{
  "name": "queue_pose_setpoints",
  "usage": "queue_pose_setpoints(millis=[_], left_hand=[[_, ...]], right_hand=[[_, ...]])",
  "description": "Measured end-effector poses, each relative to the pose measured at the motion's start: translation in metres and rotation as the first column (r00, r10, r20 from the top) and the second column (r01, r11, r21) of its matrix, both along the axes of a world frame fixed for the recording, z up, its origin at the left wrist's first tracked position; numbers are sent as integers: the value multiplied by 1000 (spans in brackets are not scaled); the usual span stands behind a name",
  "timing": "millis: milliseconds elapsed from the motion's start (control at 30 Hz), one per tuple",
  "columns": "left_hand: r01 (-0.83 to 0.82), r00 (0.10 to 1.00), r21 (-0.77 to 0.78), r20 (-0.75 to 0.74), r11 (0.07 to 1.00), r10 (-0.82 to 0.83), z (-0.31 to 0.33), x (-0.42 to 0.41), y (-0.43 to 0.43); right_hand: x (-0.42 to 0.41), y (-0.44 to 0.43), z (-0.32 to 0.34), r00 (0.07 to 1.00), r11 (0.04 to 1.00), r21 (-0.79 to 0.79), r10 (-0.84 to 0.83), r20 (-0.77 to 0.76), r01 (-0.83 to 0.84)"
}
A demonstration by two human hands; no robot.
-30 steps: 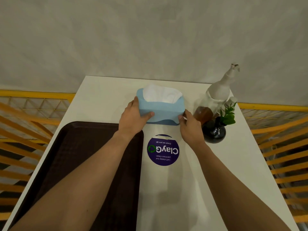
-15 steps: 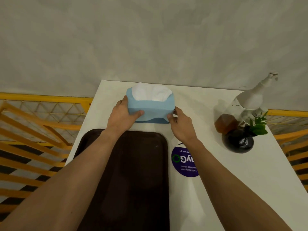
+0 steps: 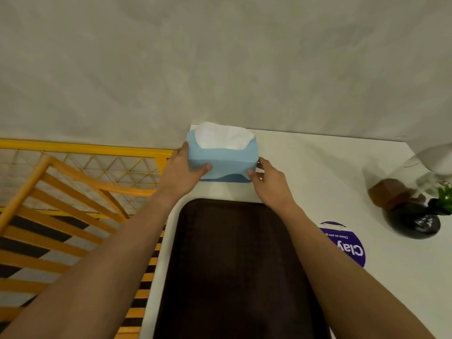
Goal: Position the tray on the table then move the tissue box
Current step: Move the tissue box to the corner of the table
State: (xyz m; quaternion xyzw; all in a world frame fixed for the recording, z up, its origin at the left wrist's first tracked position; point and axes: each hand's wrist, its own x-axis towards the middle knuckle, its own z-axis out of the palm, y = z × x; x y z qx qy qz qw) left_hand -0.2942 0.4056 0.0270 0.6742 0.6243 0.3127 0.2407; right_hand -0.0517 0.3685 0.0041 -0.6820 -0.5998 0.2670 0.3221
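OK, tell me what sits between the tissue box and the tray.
Nothing: the head view shows only a bare strip of white table between the tissue box and the tray.

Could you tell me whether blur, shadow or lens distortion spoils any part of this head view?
In the head view, the white spray bottle and round black vase at the right edge look smeared; the light blue tissue box between the left hand and right hand reads clearly; the yellow railing bows from the wide-angle lens; soft shadows fall left of the bottle.
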Motion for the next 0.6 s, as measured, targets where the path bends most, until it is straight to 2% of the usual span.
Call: queue_pose_setpoints(millis=[133, 300, 600], left_hand=[[24, 998, -7, 66, 1000, -23, -5, 5, -2], [85, 985, -2, 152, 996, -83, -18, 1, 8], [132, 952, 29, 275, 991, -135, -22, 1, 56]], right_hand=[[9, -3, 2, 999, 999, -20, -46, -16, 45], [5, 3, -5, 999, 999, 13, 39, -21, -39], [7, 51, -14, 998, 998, 51, 33, -52, -31]])
